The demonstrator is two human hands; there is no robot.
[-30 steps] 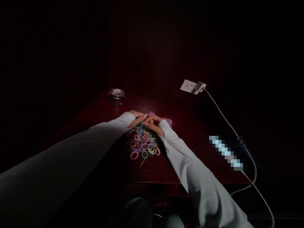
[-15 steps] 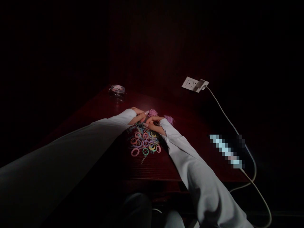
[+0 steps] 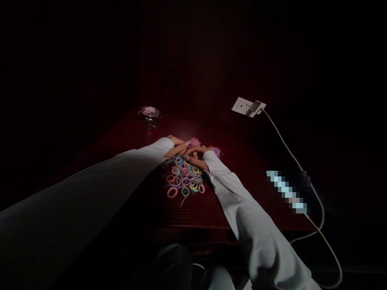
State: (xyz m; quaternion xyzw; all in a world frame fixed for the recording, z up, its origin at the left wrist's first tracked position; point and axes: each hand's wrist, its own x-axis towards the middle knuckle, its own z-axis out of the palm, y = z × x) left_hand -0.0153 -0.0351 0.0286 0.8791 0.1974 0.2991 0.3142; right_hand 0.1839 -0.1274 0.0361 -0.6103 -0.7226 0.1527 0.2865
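A pile of colourful hair ties point(image 3: 185, 181), small ribbed rings in pink, green, yellow, purple and orange, lies on the dark red table, with thin cords among them. At the pile's far edge is my left hand point(image 3: 179, 147), its fingers stretched to the right beside a pink bunch of thin strands point(image 3: 195, 141). My right hand point(image 3: 197, 157) reaches in from the right over the top of the pile, thumb and forefinger apart and the fingertips near my left hand. Behind its wrist sits a purple bunch of strands point(image 3: 217, 152). Nothing held shows in either hand.
A clear lidded jar point(image 3: 150, 117) stands at the table's far left. On the right lies a phone with a blurred screen point(image 3: 287, 191), and a white cable point(image 3: 282, 139) runs from the charger point(image 3: 256, 108) in the wall socket point(image 3: 242, 105). The surroundings are very dark.
My right hand has shifted slightly and its thumb and forefinger are farther apart, so more hair ties show below it. My left hand has hardly moved.
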